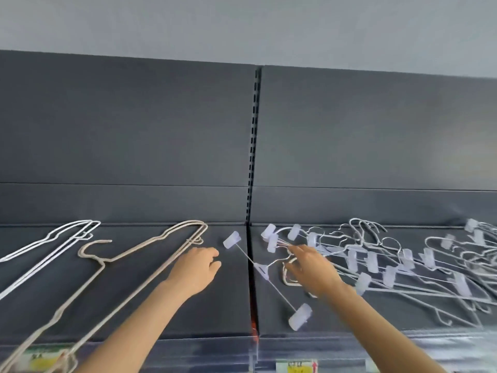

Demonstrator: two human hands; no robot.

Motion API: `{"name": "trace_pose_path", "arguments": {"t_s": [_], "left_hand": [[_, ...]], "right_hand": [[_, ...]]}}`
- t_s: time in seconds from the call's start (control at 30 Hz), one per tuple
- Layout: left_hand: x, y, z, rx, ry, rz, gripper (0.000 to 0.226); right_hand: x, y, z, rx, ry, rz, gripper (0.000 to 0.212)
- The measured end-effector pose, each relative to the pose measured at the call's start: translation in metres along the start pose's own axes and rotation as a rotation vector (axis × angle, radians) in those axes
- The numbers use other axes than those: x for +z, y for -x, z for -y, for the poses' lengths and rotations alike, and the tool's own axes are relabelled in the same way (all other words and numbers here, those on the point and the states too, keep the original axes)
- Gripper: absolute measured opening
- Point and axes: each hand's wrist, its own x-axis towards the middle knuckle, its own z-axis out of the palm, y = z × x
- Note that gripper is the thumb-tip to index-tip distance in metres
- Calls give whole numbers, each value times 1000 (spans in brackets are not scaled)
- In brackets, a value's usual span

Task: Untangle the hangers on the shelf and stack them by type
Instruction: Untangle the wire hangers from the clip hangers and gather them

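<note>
On the dark shelf (209, 313) lie two stacks of plain wire hangers: a white one (53, 235) at the far left and a beige one (150, 246) beside it. My left hand (195, 267) rests by the beige stack's right edge, fingers curled, holding nothing I can make out. A single clip hanger (269, 273) lies across the shelf's middle seam. My right hand (309, 265) reaches into the tangled pile of white clip hangers (403, 262) on the right, its fingers pinching the wires of a bunch of clip hangers (279, 242) at the pile's left end.
A dark back panel (134, 130) with a slotted upright (252, 146) rises behind the shelf. Price labels (298, 367) sit along the front edge. Bare shelf surface shows between the beige stack and the single clip hanger.
</note>
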Motion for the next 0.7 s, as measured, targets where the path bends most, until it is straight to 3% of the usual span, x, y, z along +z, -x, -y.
{"name": "trace_pose_path", "arguments": {"t_s": [0.2,0.33,0.7], "left_hand": [[30,-2,-87,56,25,61,21],[48,-2,-145,68,49,91,29],[82,-19,-235,211,157,99,22]], "right_hand": [[-22,41,-89,77,0,-2,42],[-35,66,-141,127,-27,-13,42],[-48,108,-227,194,-58,-47,44]]}}
